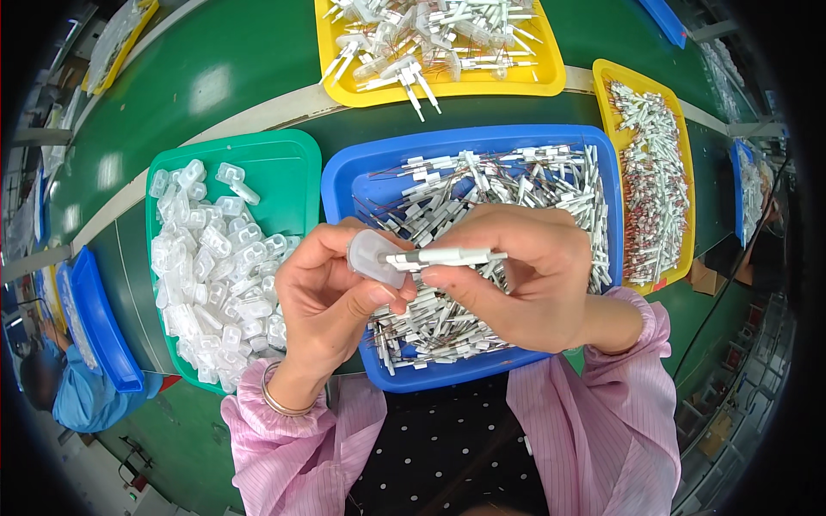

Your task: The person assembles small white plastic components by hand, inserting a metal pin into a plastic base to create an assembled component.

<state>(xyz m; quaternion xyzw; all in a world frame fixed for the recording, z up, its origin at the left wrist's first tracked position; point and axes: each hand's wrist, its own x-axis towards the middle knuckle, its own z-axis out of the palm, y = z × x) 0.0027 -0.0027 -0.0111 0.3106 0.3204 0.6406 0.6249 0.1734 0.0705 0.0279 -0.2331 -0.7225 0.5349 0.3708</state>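
Above the blue tray point(344, 163), my left hand point(320, 297) pinches a translucent plastic cap point(365, 254) by its rim. My right hand point(525, 275) grips a slim white stick-like part point(456, 256) between thumb and fingers. One end of this part meets the cap's opening; how deep it sits inside I cannot tell. Below my hands, the blue tray holds many similar white parts point(439, 331) with thin dark wires. To the left, a green tray point(284, 163) carries a heap of loose translucent caps point(215, 267).
Beyond the blue tray stands a yellow tray point(439, 91) of caps joined with white sticks, some poking over its edge. Another yellow tray point(613, 138) at the right holds white parts with red wires. A person in blue point(99, 391) is at the far left, near a blue tray point(103, 327).
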